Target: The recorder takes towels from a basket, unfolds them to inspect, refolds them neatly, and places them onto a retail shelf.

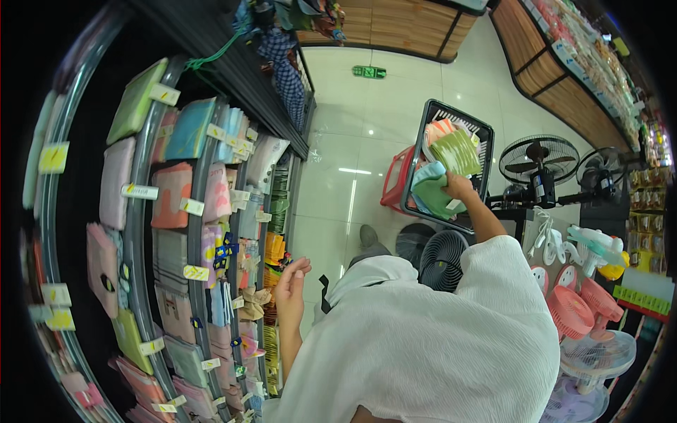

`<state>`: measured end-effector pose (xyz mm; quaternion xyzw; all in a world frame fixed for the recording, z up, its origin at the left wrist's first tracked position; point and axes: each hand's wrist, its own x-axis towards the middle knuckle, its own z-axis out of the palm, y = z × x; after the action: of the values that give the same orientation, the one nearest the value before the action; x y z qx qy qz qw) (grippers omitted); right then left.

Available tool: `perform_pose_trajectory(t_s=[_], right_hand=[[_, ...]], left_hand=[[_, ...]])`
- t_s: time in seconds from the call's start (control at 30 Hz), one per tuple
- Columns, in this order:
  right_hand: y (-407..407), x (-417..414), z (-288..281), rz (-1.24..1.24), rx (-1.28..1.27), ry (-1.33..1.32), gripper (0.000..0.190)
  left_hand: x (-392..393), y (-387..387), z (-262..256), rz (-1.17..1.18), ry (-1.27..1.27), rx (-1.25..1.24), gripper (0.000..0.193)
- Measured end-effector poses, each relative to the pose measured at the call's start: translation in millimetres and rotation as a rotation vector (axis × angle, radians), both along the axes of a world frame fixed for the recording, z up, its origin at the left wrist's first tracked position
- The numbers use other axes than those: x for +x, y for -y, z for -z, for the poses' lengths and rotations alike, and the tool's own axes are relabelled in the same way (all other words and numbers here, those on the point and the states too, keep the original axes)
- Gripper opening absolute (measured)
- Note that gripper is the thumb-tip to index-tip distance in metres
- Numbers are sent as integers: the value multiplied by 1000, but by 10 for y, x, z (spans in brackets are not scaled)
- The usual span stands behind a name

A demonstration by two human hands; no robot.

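Note:
My right hand (458, 187) grips the edge of a dark green folded towel (435, 194) inside a black plastic shopping basket (489, 143). Under that towel lies a light blue folded cloth (427, 171). A striped olive-green towel (456, 152) and an orange-and-white striped one (440, 128) fill the basket's far end. The basket rests on a red plastic stool (391, 182), which it partly covers. Held up beside the shelves, my left hand (292, 280) is empty, its fingers extended. Close to it hang small orange packaged goods (275, 249).
Shelves of folded towels with price tags (172, 195) line the left side. On the right stand a black pedestal fan (538, 158), a black floor fan (444, 260) and pink fans (571, 312). A wood-panelled display counter (560, 74) curves behind. A green exit sign (369, 72) marks the tiled floor.

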<state>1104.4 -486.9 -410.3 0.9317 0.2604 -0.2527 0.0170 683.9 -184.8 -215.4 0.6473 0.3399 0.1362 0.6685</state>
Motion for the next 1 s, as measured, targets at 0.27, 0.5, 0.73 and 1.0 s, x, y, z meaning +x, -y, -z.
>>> perform_pose_trajectory(t_s=[0.27,0.5,0.73,1.0], right_hand=[[-937,-920,-1681,-276,38,-108,50],[-2220,-3260,-2692,-802,342,-863,47],[-2998,-5126,-2821,-1015,333,-1348,53],[-3191,-6340,-2488,-1061,469,-1246,43]], left_hand=[[-1139,159,125,-53,108,14,26],[-2090,296,404,-213,351,-27,58],[-3263,768,692,-581,1012,-648,69],[-3643,1202,327,-1022,1504,-758,52]])
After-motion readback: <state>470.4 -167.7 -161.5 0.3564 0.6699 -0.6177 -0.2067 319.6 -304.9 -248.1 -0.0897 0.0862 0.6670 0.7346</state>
